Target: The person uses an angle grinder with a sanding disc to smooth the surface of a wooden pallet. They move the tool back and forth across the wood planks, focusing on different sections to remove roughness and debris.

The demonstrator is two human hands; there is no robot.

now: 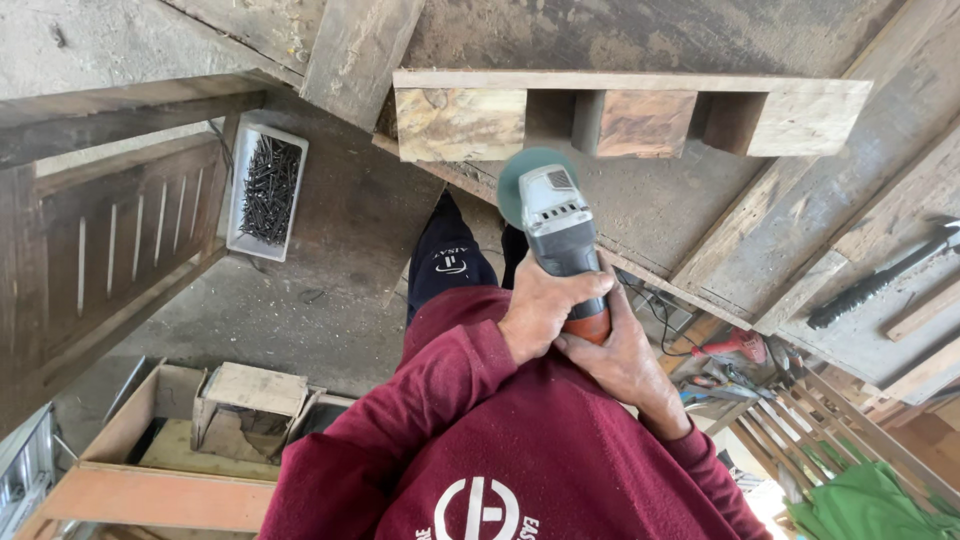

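Both my hands grip an angle grinder (560, 225) with a grey body, an orange rear and a teal-green disc (515, 180). My left hand (545, 305) wraps over the grinder's body from the left. Just behind it, my right hand (622, 365) clasps the orange rear end. The disc sits right below a wooden piece (620, 105) made of a long plank with three blocks under it, which lies on a rough workbench (700, 200). My maroon sleeves and dark trousers fill the lower middle of the view.
A white tray of black screws (265, 190) rests at the upper left. A black hammer (880, 280) lies on planks at the right, with a red power tool (735, 345) and cables below it. A slatted wooden panel (110, 250) stands at the left, a small wooden stool (250, 395) below it.
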